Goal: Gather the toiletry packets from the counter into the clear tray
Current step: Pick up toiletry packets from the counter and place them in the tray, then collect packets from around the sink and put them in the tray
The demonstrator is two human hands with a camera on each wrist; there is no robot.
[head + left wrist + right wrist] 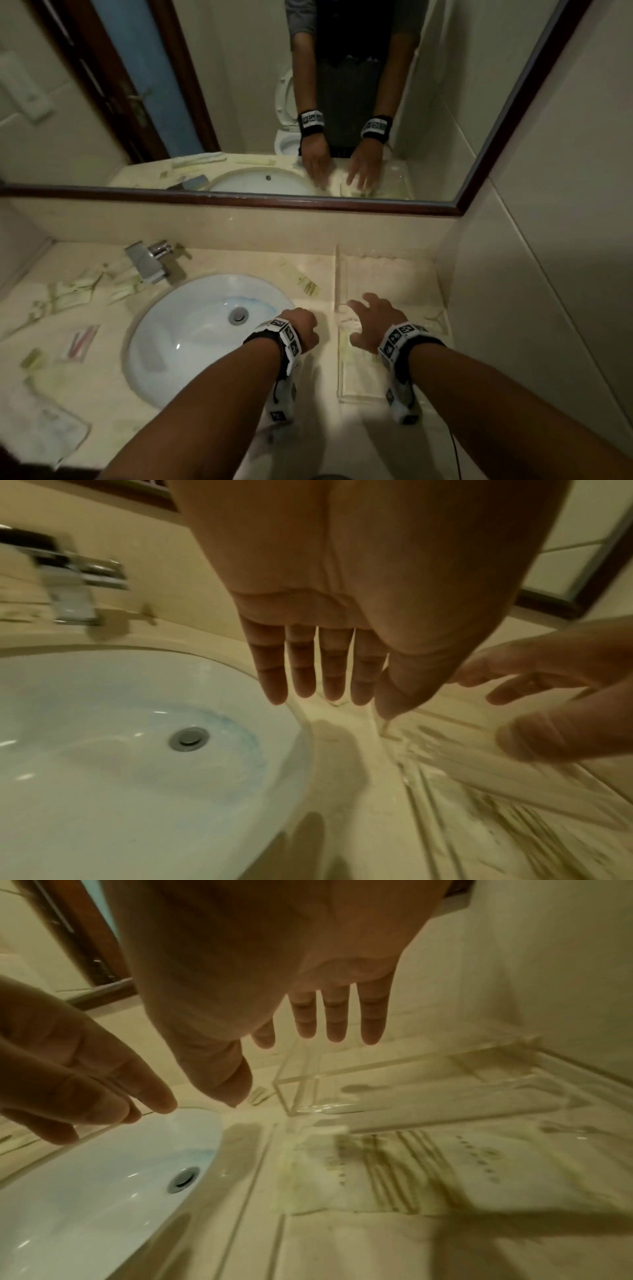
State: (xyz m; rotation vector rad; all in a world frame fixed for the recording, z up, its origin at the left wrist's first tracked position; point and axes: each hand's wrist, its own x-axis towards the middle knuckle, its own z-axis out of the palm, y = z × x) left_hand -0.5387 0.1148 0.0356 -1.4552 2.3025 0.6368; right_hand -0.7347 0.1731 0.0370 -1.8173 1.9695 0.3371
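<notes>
A clear tray (342, 274) stands on the counter right of the sink, with pale green-striped packets (394, 1172) lying in its near part. My right hand (368, 317) hovers over the tray, fingers (337, 1020) straight and spread, holding nothing. My left hand (305, 327) hangs over the counter strip between the sink and the tray wall (298, 1096), fingers (301, 669) straight and empty. One flat packet (303, 282) lies on the counter between sink and tray. Several more packets (82, 289) lie left of the faucet, and a toothbrush packet (80, 342) sits left of the basin.
The white sink basin (191, 329) fills the middle of the counter, with a chrome faucet (150, 262) behind it. A small packet (32, 358) and a white cloth (48, 414) lie at the near left. A mirror and wall bound the back and right.
</notes>
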